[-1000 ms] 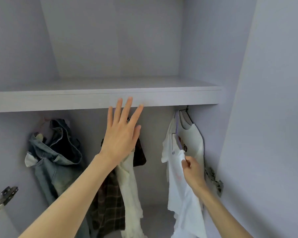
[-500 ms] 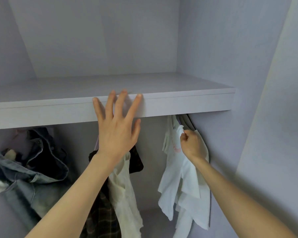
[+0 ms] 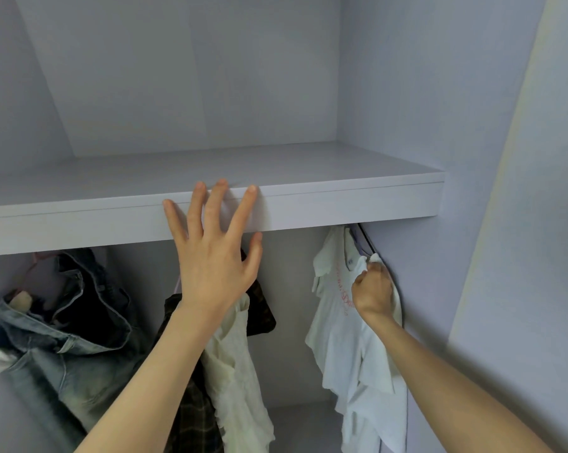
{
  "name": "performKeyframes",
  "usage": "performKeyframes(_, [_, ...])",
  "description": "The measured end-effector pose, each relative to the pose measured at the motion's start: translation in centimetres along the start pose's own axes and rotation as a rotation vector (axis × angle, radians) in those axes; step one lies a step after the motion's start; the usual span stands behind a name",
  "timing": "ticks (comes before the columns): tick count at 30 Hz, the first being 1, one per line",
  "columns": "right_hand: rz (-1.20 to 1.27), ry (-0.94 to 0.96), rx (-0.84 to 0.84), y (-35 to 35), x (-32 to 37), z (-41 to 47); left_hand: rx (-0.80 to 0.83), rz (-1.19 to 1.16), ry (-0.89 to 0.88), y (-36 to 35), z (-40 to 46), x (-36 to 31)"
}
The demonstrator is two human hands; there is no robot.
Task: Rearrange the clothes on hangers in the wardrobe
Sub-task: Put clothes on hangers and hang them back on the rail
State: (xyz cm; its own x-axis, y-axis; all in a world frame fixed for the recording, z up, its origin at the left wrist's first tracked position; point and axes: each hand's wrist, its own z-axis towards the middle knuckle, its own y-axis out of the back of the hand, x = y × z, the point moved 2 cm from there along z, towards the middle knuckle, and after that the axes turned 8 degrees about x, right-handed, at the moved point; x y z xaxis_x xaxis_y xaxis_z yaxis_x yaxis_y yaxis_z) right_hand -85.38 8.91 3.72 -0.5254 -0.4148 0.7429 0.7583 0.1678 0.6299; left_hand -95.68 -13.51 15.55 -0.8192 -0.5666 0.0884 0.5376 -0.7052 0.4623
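Observation:
Under the wardrobe shelf (image 3: 341,207) hang several garments. My left hand (image 3: 215,256) is spread flat, fingers straight, its fingertips on the shelf's front edge. My right hand (image 3: 372,291) grips the white T-shirt (image 3: 348,341) near its collar, at the far right close to the wardrobe's side wall. A dark plaid shirt (image 3: 191,416) and a cream blouse (image 3: 237,371) hang in the middle behind my left forearm. Blue jeans (image 3: 47,354) hang bunched at the left. The rail and most hanger hooks are hidden by the shelf.
The shelf top holds nothing in view. The wardrobe's right side wall (image 3: 423,273) stands right beside the white T-shirt. The wardrobe floor (image 3: 305,423) shows below between the garments.
My right hand has climbed from the T-shirt's middle to near its collar. My left hand rose until its fingertips reached the shelf edge. The camera tilted upward.

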Motion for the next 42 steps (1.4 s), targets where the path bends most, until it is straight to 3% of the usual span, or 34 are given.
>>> performKeyframes(8, [-0.305,0.141,-0.026,1.4,-0.3,-0.6,0.03,-0.034,0.025,0.5,0.0,-0.3])
performKeyframes(16, [-0.973,0.357,-0.047,0.8,-1.3,-0.3,0.037,-0.03,0.003,0.7,-0.1,-0.1])
performKeyframes(21, [-1.069,0.426,-0.093,1.8,-1.7,1.1,0.043,-0.033,-0.001,0.8,-0.2,0.1])
performKeyframes(25, [-1.272,0.414,0.026,2.1,-1.2,-0.1,0.056,-0.031,-0.011,0.8,-0.2,0.2])
performKeyframes(30, [-1.189,0.312,-0.014,1.6,-1.4,-1.0,0.095,-0.044,-0.036,0.6,-0.4,0.4])
performKeyframes(36, [-0.872,0.554,-0.096,-0.9,0.2,-3.4,0.224,-0.122,-0.053,-0.1,-4.6,1.2])
performKeyframes(42, [-0.608,0.752,0.027,-6.6,2.2,-8.9,0.507,-0.048,0.047,-1.5,-14.5,4.6])
